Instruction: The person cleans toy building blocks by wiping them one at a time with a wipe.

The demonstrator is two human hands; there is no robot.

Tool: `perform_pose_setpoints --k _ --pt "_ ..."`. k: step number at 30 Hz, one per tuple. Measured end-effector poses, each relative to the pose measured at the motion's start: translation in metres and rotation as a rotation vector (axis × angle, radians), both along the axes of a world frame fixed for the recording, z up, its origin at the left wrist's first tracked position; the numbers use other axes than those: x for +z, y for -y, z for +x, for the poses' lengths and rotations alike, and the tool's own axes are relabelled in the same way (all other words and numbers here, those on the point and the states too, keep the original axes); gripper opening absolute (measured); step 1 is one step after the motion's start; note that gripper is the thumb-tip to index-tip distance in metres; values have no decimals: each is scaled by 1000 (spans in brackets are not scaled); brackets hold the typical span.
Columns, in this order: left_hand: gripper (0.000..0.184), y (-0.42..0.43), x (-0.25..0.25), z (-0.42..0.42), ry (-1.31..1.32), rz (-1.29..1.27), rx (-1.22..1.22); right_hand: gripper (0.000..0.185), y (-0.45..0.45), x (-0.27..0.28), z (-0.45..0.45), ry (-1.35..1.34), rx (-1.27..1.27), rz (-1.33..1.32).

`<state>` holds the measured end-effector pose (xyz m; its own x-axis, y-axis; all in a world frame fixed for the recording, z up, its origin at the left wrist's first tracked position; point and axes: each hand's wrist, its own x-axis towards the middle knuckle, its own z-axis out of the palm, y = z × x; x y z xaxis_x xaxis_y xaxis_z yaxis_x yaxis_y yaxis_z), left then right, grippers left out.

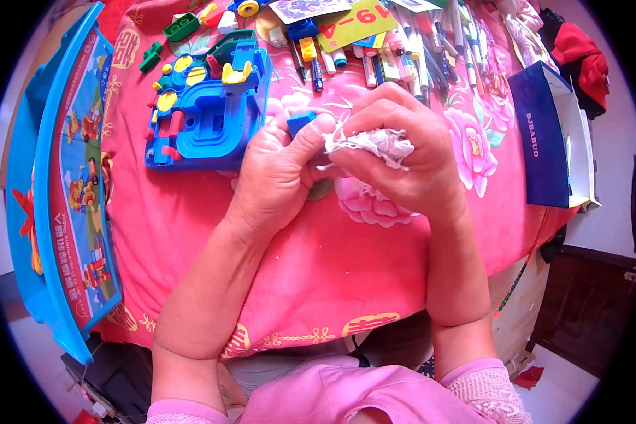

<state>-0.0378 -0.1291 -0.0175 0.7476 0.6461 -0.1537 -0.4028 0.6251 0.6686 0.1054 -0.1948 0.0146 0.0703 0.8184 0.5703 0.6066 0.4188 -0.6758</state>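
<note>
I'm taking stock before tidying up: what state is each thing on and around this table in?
Left hand: closed around blue block
Right hand: gripping white wad
White wad: crumpled
Tablecloth: spread, creased
Pens: loose, heaped
Navy box: open
Blue toy: resting on tablecloth

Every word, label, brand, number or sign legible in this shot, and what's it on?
"19-4", upside down: yellow card.
"BJBABUD", running vertically: side of the dark blue box.
"Robot", sideways, end of a longer line: red label on the light blue case. Its other English and Chinese text is too small or blurred.
Gold character-like emblems on the pink cloth: not clear enough to quote.
Marker pens: any print is too small.
</note>
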Motion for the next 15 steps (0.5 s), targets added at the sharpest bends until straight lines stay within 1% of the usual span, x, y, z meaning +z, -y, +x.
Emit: perform_pose_setpoints --k 2,3,6,9,11,15 --pt "25 -7 -8 -6 36 -7 -105 21 1 -1 6 28 -95 -49" --pt "28 -10 -9 -7 54 -11 -156 19 2 -3 9 101 -198 -36" --pt "27 -4 -3 -3 25 -6 -68 17 0 -2 5 -67 -247 37" --pt "26 -3 1 -3 38 3 -81 16 -3 -6 2 -55 -211 66" --pt "27 -4 -1 -2 110 -35 -99 16 -4 -10 0 -69 -210 64" --pt "34 -2 -5 0 176 -62 -113 19 -3 -6 -2 -58 -216 43"
